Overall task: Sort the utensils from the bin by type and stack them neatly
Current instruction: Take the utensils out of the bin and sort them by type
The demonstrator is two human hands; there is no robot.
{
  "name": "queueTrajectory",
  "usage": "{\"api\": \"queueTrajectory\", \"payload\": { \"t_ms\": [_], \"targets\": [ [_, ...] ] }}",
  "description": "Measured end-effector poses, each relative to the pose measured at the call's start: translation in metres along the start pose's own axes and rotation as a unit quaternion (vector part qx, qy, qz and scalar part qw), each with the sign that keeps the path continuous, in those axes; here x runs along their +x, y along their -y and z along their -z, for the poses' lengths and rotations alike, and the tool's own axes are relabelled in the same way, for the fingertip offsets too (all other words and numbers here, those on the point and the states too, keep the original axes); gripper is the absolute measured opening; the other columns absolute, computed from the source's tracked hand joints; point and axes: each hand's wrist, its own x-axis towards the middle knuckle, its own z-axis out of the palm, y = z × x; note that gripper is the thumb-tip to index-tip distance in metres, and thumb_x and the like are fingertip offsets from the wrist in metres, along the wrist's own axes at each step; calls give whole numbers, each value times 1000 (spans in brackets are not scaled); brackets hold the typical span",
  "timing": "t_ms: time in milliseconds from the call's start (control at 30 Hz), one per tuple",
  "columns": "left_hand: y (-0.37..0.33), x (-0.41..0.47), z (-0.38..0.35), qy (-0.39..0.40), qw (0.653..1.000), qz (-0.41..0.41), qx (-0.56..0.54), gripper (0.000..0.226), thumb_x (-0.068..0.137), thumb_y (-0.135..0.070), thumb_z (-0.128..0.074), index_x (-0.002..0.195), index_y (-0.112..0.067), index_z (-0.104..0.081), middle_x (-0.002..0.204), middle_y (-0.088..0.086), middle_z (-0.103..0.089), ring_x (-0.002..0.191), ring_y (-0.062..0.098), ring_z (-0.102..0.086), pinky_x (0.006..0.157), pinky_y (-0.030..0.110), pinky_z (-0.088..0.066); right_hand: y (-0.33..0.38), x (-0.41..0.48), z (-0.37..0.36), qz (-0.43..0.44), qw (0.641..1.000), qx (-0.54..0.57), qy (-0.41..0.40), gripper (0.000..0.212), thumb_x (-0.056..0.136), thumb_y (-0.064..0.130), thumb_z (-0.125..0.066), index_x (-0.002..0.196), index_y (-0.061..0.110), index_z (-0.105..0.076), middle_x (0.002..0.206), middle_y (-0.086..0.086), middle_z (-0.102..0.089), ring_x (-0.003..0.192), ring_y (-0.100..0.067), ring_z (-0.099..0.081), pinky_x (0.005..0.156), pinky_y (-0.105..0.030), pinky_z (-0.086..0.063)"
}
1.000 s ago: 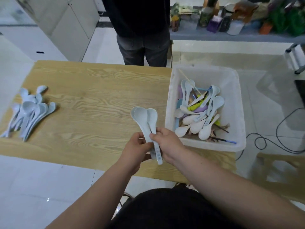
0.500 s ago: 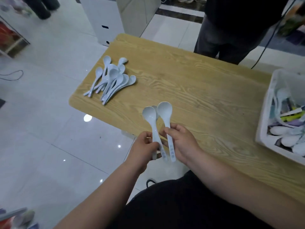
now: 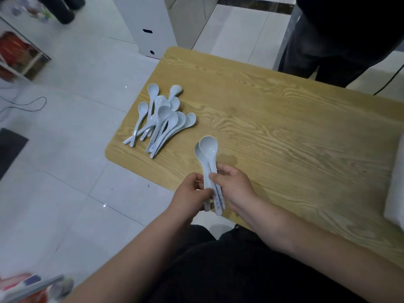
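As the head camera looks down, a light wooden table (image 3: 295, 132) with strong grain and rounded corners stands on a floor of glossy white tiles (image 3: 65, 182); a white cabinet (image 3: 150, 25) sits beyond its far corner, a second person in dark clothes (image 3: 328, 40) stands at the far edge, and a thin black cable (image 3: 28, 103) lies on the tiles to the left. At the right border only a blurred wall of the white bin (image 3: 395, 193) shows. Near the table's left end lies a loose pile of pale blue soup spoons (image 3: 161, 119), fanned, with bowls toward the far side and handles slanting down toward the near-left corner. Above the near edge, both hands are close together on a nested stack of soup spoons (image 3: 208, 156): the left hand (image 3: 192, 193) pinches the handles from the left, and the right hand (image 3: 236, 186) curls round them from the right. The stack's long axis runs almost straight away from the wearer, bowls pointing to the far side with hollows facing up, handle ends toward the body. Small blue marks show on the handles, too small to read.
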Motion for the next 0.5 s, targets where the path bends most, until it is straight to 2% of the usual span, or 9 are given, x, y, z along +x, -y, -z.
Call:
{"api": "queueTrajectory", "payload": {
  "t_ms": [100,233,300,400,500],
  "targets": [
    [-12,17,15,9,1000,4,10,25,81,-5,-68,104,-11,-59,94,14,-64,68,28,-66,78,56,-60,6,25,-11,-14,999,-26,-22,31,92,8,-68,121,18,-68,102,-2,-77,86,-22,-76,75,-41,-62],
    [-18,47,45,32,999,38,9,27,81,-1,-70,104,-13,-63,94,12,-61,84,36,-72,78,49,-62,13,56,-30,-25,997,-37,-62,25,90,6,-69,113,16,-69,97,-2,-78,87,-20,-76,82,-42,-61],
    [-19,68,67,45,998,45,18,30,78,2,-70,104,-13,-63,87,13,-59,77,32,-70,79,53,-61,11,75,-44,-38,996,-25,-73,22,90,4,-69,108,17,-70,97,-4,-78,89,-23,-75,87,-46,-60],
    [-20,107,106,54,992,17,111,25,79,-9,-73,99,-23,-65,79,3,-63,67,20,-66,78,48,-59,11,103,-74,-40,995,-10,-95,20,90,4,-69,101,21,-69,100,-4,-77,94,-24,-74,92,-46,-57],
    [-25,144,141,74,969,-24,232,21,82,-20,-73,91,-35,-62,80,-5,-65,63,13,-63,74,38,-56,11,124,-101,-37,983,9,-180,20,90,3,-69,94,23,-68,99,-5,-75,93,-24,-72,88,-41,-58]
  ]
}}
